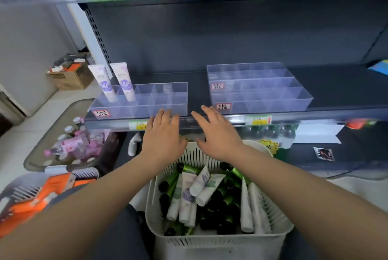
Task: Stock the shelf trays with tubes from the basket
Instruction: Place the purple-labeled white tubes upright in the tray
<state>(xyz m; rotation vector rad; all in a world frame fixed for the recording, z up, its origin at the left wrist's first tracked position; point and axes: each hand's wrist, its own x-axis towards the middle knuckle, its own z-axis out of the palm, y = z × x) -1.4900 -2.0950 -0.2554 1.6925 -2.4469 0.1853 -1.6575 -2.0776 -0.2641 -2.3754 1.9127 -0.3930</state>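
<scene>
Hovering both empty hands, left hand (pixel 162 140) and right hand (pixel 218 135), fingers spread above the basket (pixel 218 243) of tubes (pixel 186 194), you risk toppling the two standing tubes (pixel 114 82) in the left tray (pixel 168 110).

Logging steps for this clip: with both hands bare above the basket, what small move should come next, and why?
Probably lower the right hand into the basket and grip a white-and-lilac tube. Both it and the left hand are open and hold nothing, while the left tray holds only two matching tubes, its other compartments free.
</scene>
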